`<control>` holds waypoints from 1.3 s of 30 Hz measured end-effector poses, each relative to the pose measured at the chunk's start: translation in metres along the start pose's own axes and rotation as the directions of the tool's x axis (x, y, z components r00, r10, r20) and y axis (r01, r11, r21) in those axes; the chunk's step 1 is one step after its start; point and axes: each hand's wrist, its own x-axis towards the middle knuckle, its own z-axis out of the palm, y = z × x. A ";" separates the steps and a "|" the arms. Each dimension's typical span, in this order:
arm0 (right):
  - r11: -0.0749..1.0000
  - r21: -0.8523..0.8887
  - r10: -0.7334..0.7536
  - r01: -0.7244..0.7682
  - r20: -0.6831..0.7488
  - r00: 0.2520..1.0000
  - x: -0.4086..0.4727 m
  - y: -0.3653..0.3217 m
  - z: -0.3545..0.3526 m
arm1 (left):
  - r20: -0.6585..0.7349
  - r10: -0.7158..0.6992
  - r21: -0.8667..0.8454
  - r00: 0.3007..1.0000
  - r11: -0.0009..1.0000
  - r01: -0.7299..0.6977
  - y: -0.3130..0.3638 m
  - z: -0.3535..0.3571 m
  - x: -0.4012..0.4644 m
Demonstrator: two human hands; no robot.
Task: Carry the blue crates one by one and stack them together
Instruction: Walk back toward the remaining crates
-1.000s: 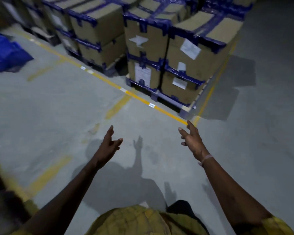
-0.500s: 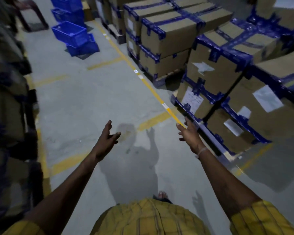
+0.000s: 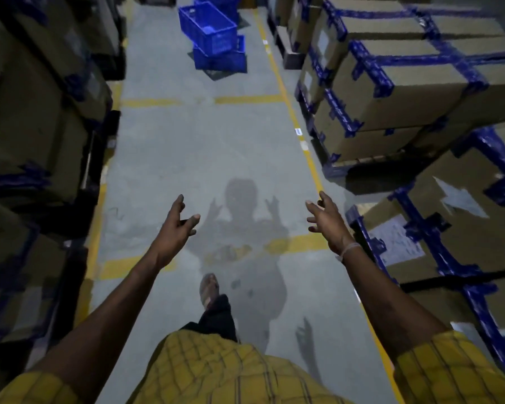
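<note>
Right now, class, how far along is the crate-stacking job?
Done: one blue crate already sits askew on another down the aisle. In hand: nothing; the left hand and right hand reach forward empty. Left: walking the aisle floor to the crates.

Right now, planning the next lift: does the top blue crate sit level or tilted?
Tilted: the top blue crate rests askew on the crate below.

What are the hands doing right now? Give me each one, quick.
Left hand: open, fingers spread, holding nothing.
Right hand: open, fingers spread, holding nothing.
</note>
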 end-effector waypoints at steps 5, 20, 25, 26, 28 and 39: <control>0.999 0.010 0.039 -0.039 0.014 0.999 0.101 -0.061 0.052 | -0.006 -0.051 -0.021 0.999 0.998 0.051 0.026 -0.044 0.116; 0.998 0.061 -0.006 0.004 0.025 1.000 0.435 -0.232 0.138 | -0.030 -0.032 0.054 0.999 0.998 0.034 0.129 -0.120 0.478; 0.999 0.030 0.012 -0.014 0.082 0.997 0.569 -0.295 0.152 | -0.069 -0.080 0.007 0.994 0.997 0.081 0.167 -0.113 0.598; 1.000 0.018 -0.009 0.008 0.090 0.996 0.594 -0.312 0.155 | -0.078 -0.058 0.007 0.995 0.998 0.059 0.179 -0.114 0.620; 0.999 -0.006 -0.052 0.053 0.103 0.993 0.643 -0.351 0.163 | -0.100 -0.008 0.013 0.995 1.000 0.009 0.206 -0.120 0.667; 0.989 -0.068 -0.114 0.128 0.179 0.977 0.870 -0.520 0.247 | -0.182 -0.037 -0.034 0.983 0.999 0.032 0.255 -0.189 0.906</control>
